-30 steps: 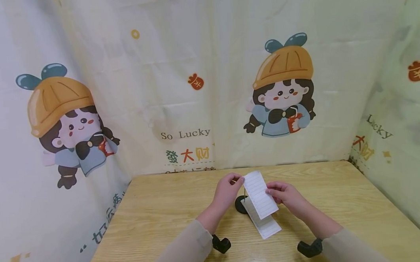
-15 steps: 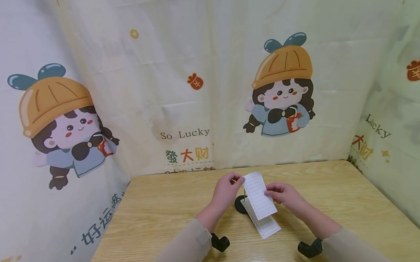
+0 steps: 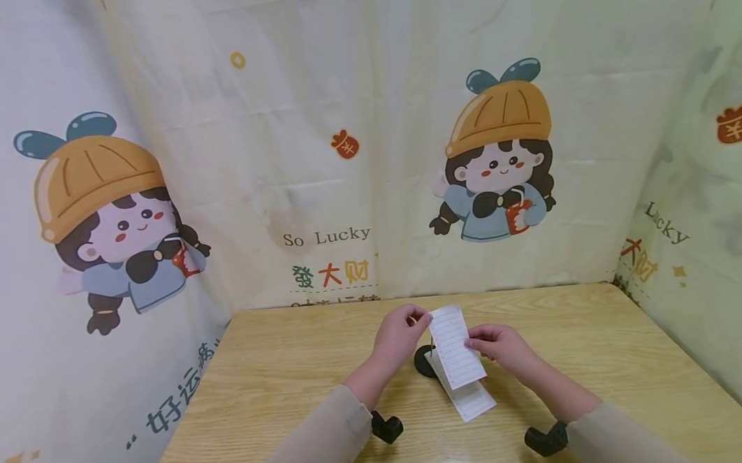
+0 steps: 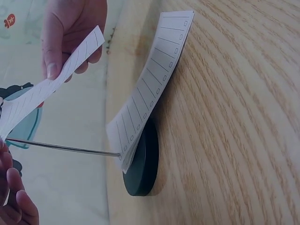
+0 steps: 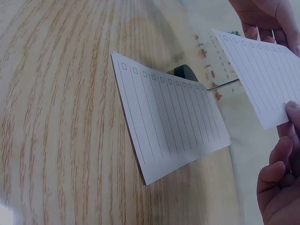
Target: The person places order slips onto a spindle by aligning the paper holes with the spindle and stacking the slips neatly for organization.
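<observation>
A lined checklist sheet (image 3: 458,349) is raised over a bill spike, whose black round base (image 3: 425,363) sits on the table. My left hand (image 3: 403,333) pinches the sheet's upper left corner, close to the top of the thin metal rod (image 4: 65,149). With thumb and fingers, my right hand (image 3: 501,342) pinches the sheet's right edge. Whether the rod's tip passes through this sheet is unclear. Below it, several similar sheets (image 5: 164,117) lie stacked at a tilt, the rod going through them near one edge, just above the base.
The wood-grain table (image 3: 290,375) reaches back to a printed cloth curtain (image 3: 317,157), which also hangs along both sides. Black wrist mounts (image 3: 387,428) sit under the forearms. Beige sleeves (image 3: 321,437) cover both arms.
The raised sheet's lower end has swung slightly left. My right hand has shifted a little left and down with it, while the left hand stays almost in place.
</observation>
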A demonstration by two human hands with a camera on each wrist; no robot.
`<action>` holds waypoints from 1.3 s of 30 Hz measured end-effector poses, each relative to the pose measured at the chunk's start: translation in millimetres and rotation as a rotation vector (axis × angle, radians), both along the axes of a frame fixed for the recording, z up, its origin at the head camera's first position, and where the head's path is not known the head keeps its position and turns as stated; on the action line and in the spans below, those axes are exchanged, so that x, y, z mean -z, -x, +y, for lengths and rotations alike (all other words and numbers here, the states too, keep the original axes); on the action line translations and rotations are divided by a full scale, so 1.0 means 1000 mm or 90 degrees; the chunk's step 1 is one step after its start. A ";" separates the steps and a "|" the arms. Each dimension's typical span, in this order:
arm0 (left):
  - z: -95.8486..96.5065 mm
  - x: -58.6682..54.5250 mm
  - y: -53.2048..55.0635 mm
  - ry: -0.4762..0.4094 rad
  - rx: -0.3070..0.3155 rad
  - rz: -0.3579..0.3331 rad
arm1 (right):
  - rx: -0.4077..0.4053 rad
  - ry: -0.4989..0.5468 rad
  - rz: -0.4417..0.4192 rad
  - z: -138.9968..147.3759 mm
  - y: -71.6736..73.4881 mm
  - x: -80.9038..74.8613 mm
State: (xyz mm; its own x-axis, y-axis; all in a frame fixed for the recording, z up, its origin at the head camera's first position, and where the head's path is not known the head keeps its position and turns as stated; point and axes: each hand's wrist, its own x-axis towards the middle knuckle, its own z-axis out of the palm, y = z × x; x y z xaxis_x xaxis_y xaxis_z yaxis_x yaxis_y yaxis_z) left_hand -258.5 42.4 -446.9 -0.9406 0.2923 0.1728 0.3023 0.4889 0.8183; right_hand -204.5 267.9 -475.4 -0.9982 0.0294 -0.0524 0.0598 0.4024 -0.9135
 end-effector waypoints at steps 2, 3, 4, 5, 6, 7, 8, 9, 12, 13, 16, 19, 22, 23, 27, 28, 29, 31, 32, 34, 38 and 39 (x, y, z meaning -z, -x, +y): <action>-0.001 0.001 0.000 -0.003 0.003 -0.001 | 0.000 -0.003 -0.002 -0.001 0.000 0.000; -0.001 0.001 0.000 -0.005 0.004 -0.002 | 0.001 -0.004 -0.002 -0.001 0.000 0.000; -0.001 0.001 0.000 -0.007 0.007 -0.001 | 0.002 -0.005 -0.003 -0.001 0.000 0.000; -0.002 0.002 0.000 -0.009 0.009 0.001 | 0.001 -0.008 -0.002 -0.001 0.001 0.000; -0.002 0.002 0.000 -0.011 0.012 0.002 | 0.002 -0.010 -0.005 -0.001 0.001 0.001; -0.003 0.003 0.000 -0.011 0.013 0.004 | 0.005 -0.011 -0.009 -0.001 0.001 0.001; -0.003 0.003 -0.001 -0.010 0.015 0.005 | 0.006 -0.013 -0.012 -0.001 0.001 0.001; -0.004 0.004 -0.001 -0.006 0.014 0.006 | 0.006 -0.015 -0.015 0.000 0.002 0.002; -0.005 0.007 -0.001 0.003 0.014 0.006 | 0.006 -0.016 -0.024 0.002 0.002 0.004; -0.005 0.008 -0.002 0.006 0.013 0.006 | 0.003 -0.015 -0.024 0.002 0.002 0.004; -0.006 0.009 -0.003 0.011 0.014 0.004 | -0.011 -0.016 -0.017 0.004 0.002 0.005; -0.006 0.011 -0.003 0.016 0.015 0.004 | -0.025 -0.017 -0.015 0.006 0.000 0.007; -0.007 0.015 -0.002 0.024 0.016 0.011 | -0.044 -0.013 -0.016 0.006 -0.001 0.008; -0.007 0.017 -0.001 0.029 0.016 0.010 | -0.047 -0.009 -0.018 0.006 -0.002 0.008; -0.007 0.023 0.000 0.048 0.017 0.009 | -0.060 -0.006 -0.020 0.007 -0.002 0.009; -0.007 0.024 0.000 0.053 0.016 0.005 | -0.065 -0.011 -0.018 0.007 -0.002 0.010; -0.007 0.026 0.001 0.059 0.016 0.002 | -0.069 -0.014 -0.018 0.008 -0.002 0.011; -0.007 0.028 0.001 0.067 0.017 -0.008 | -0.080 -0.022 -0.016 0.009 -0.003 0.014; -0.007 0.029 0.000 0.072 0.017 -0.012 | -0.086 -0.028 -0.014 0.010 -0.003 0.016; -0.007 0.031 0.000 0.082 0.017 -0.017 | -0.093 -0.041 -0.014 0.012 -0.003 0.019; -0.007 0.034 0.000 0.094 0.014 -0.018 | -0.095 -0.059 -0.017 0.011 -0.003 0.022; -0.007 0.035 0.000 0.097 0.013 -0.019 | -0.098 -0.062 -0.017 0.011 -0.004 0.022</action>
